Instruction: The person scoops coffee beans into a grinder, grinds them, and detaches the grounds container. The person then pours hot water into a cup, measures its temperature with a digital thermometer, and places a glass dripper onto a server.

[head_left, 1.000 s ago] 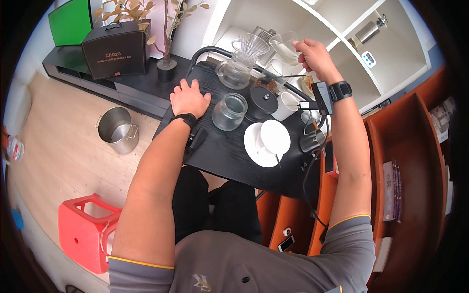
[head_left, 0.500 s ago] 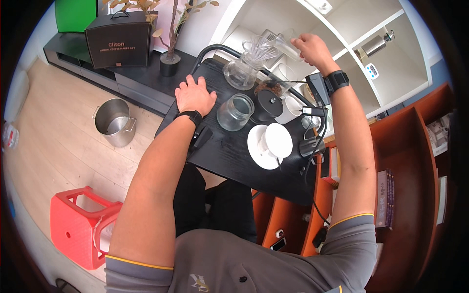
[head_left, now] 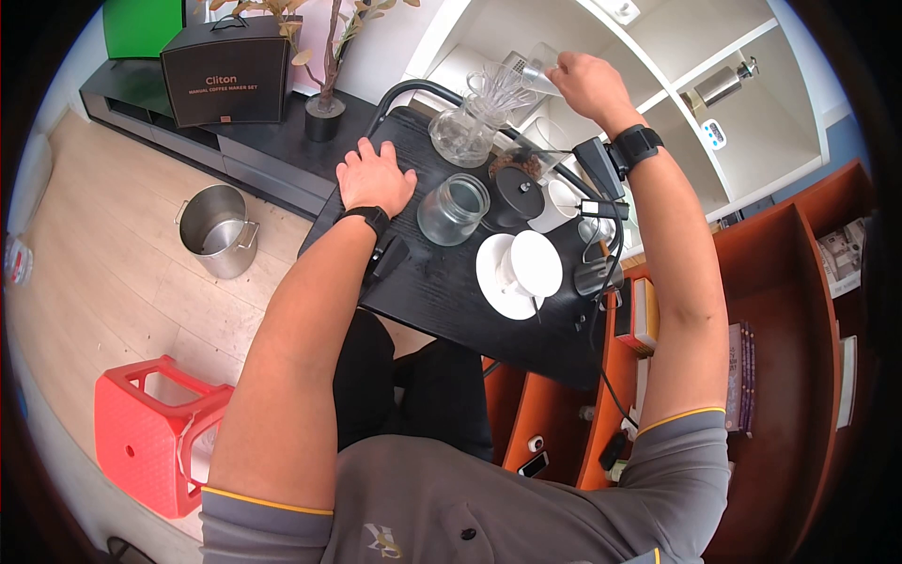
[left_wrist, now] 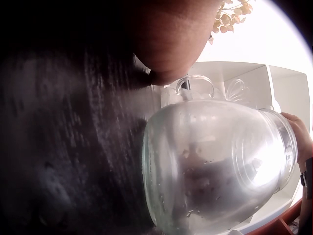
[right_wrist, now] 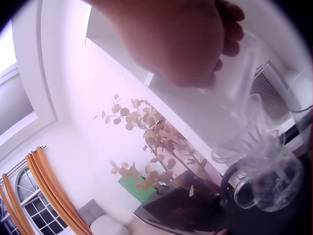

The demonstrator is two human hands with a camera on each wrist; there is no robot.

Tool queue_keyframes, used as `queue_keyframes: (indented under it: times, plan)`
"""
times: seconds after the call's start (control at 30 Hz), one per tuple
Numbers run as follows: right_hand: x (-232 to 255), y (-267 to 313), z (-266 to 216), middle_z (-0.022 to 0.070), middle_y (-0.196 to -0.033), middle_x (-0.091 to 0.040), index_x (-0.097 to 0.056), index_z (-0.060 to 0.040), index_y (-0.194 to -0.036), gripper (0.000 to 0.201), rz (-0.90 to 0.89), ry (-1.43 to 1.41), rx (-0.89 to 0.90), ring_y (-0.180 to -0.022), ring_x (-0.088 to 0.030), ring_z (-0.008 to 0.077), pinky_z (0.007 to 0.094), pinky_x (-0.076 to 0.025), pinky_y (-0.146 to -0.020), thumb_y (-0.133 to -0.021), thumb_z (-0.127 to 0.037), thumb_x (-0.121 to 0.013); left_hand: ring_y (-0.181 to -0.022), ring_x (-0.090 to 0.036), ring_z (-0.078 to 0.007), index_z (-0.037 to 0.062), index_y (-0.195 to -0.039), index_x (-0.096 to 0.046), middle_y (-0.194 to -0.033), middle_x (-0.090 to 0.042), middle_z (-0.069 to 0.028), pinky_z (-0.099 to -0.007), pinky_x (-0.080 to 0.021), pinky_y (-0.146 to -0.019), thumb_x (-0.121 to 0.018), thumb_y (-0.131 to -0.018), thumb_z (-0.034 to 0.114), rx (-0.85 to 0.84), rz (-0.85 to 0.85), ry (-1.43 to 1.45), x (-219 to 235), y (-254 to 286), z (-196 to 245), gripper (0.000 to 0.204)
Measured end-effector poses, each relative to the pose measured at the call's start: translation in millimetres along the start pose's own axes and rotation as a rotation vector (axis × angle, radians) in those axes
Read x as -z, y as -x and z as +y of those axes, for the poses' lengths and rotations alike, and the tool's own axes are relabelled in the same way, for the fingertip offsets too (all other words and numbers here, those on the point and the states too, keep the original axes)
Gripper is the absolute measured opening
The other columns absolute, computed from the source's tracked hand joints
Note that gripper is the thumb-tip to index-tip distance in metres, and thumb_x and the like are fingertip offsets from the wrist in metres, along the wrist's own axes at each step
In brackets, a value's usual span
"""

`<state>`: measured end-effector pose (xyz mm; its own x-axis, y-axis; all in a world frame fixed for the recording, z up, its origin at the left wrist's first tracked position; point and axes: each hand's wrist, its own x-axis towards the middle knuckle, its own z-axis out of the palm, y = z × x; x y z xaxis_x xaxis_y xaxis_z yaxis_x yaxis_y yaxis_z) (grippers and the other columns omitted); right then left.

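In the head view my right hand [head_left: 592,86] grips a clear glass cup [head_left: 542,62], tilted beside and above a ribbed glass dripper [head_left: 498,89]. The dripper sits on a round glass server [head_left: 460,141], which holds some clear liquid in the right wrist view, where the hand [right_wrist: 181,44] hides part of the cup. My left hand [head_left: 374,179] rests on the left side of the black table [head_left: 423,291], fingers spread. Right of it stands an open glass jar [head_left: 451,214], with droplets inside its wall [left_wrist: 205,161] in the left wrist view.
A black-lidded canister [head_left: 517,195], a white mug [head_left: 556,209], a white cup-like piece on a saucer [head_left: 503,296] and a metal pitcher [head_left: 594,275] stand at the right. Behind is a white shelf [head_left: 648,103]. A steel pot [head_left: 218,230] and red stool [head_left: 141,442] are on the floor.
My right hand has shifted slightly left with the glass cup, which tips further toward the dripper. The head view has shifted a little. My left hand stays on the table.
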<state>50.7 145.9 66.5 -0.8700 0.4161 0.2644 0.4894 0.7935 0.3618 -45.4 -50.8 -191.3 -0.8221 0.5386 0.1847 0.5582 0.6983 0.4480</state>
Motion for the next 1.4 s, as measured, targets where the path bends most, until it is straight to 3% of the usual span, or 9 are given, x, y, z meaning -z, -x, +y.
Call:
queue_keyframes:
  times: [0.33, 0.43, 0.5, 0.53, 0.7, 0.77, 0.83, 0.93, 1.4]
  plan:
    - [-11.1, 6.2, -3.5, 0.0195, -0.107, -0.073, -0.07, -0.0064, -0.109, 0.036, 0.038, 0.054, 0.033, -0.103, -0.068, 0.0405, 0.0505, -0.054, -0.089, -0.097, -0.037, -0.056, -0.121, -0.053, -0.0342, 0.01, -0.136, -0.056, -0.139, -0.05, -0.0174, -0.047, -0.043, -0.099, -0.063, -0.09, 0.049, 0.002, -0.032, -0.026, 3.5, 0.2, 1.5, 0.06]
    - [-25.2, -1.2, 19.1, 0.0189, -0.089, -0.072, -0.068, -0.0034, -0.098, 0.039, 0.221, -0.054, 0.063, -0.086, -0.07, 0.0372, 0.0485, -0.054, -0.075, -0.098, -0.041, -0.058, -0.12, -0.054, -0.0343, 0.0104, -0.135, -0.057, -0.137, -0.051, -0.0173, -0.0471, -0.044, -0.098, -0.064, -0.09, 0.05, 0.001, -0.039, -0.039, 5.1, 0.4, 2.8, 0.06]
    - [-25.2, 0.4, 34.8, 0.0131, -0.077, -0.069, -0.068, -0.0032, -0.095, 0.043, 0.182, -0.383, -0.053, -0.07, -0.068, 0.0231, 0.0379, -0.054, -0.061, -0.097, -0.045, -0.06, -0.121, -0.054, -0.0349, 0.0104, -0.136, -0.057, -0.138, -0.051, -0.0176, -0.0476, -0.044, -0.098, -0.063, -0.09, 0.05, -0.008, -0.028, -0.059, 3.0, 0.0, 2.5, 0.061]
    - [-9.5, 13.8, 30.7, 0.0051, -0.072, -0.062, -0.068, -0.0041, -0.093, 0.042, 0.072, -0.617, -0.191, -0.059, -0.056, 0.0107, 0.0276, -0.046, -0.051, -0.097, -0.045, -0.063, -0.121, -0.054, -0.0355, 0.0103, -0.136, -0.056, -0.139, -0.05, -0.0179, -0.0482, -0.044, -0.099, -0.063, -0.09, 0.051, -0.009, -0.012, -0.067, 1.2, -0.3, 2.1, 0.062]
    - [-4.4, 62.4, 68.5, -0.0003, -0.069, -0.057, -0.064, -0.0064, -0.092, 0.036, 0.159, -1.038, -0.33, -0.053, -0.048, 0.0077, 0.0259, -0.039, -0.047, -0.097, -0.042, -0.067, -0.127, -0.053, -0.0382, 0.0105, -0.139, -0.055, -0.145, -0.048, -0.0191, -0.0507, -0.043, -0.102, -0.062, -0.09, 0.053, -0.035, 0.003, -0.104, -5.7, -3.4, 2.0, 0.066]
    - [16.7, 101.1, 68.2, 0.0044, -0.069, -0.061, -0.065, -0.0016, -0.095, 0.022, 0.26, -1.287, -0.369, -0.051, -0.053, 0.012, 0.0252, -0.042, -0.045, -0.095, -0.024, -0.066, -0.13, -0.052, -0.039, 0.0116, -0.141, -0.053, -0.15, -0.046, -0.0194, -0.0512, -0.043, -0.105, -0.061, -0.09, 0.056, -0.017, -0.004, -0.114, -4.5, -3.3, 2.9, 0.068]
    - [15.1, 137.1, 84.7, 0.0077, -0.072, -0.064, -0.065, -0.0017, -0.097, 0.025, 0.282, -1.342, -0.374, -0.057, -0.058, 0.0127, 0.0255, -0.045, -0.047, -0.094, -0.027, -0.069, -0.133, -0.05, -0.0391, 0.0125, -0.143, -0.052, -0.153, -0.044, -0.0194, -0.0509, -0.042, -0.107, -0.06, -0.09, 0.057, -0.003, -0.032, -0.125, -2.2, -2.8, 5.2, 0.069]
    - [10.6, 192.3, 87.9, -0.0011, -0.068, -0.058, -0.064, -0.0077, -0.095, 0.035, 0.315, -1.398, -0.341, -0.054, -0.052, 0.0067, 0.0227, -0.04, -0.05, -0.098, -0.042, -0.067, -0.136, -0.049, -0.0424, 0.0143, -0.148, -0.049, -0.155, -0.042, -0.0211, -0.0535, -0.042, -0.109, -0.059, -0.09, 0.058, -0.003, -0.051, -0.131, -2.7, -4.7, 4.9, 0.072]
    - [-128.9, 354.6, 28.1, 0.0004, -0.066, -0.06, -0.063, -0.0084, -0.088, 0.026, 0.41, -1.835, -0.764, -0.05, -0.051, 0.0072, 0.0218, -0.041, -0.047, -0.101, -0.031, -0.064, -0.136, -0.049, -0.04, 0.0162, -0.149, -0.049, -0.155, -0.043, -0.0197, -0.0511, -0.041, -0.11, -0.058, -0.091, 0.059, -0.026, -0.039, -0.17, -9.1, -8.3, 2.2, 0.073]
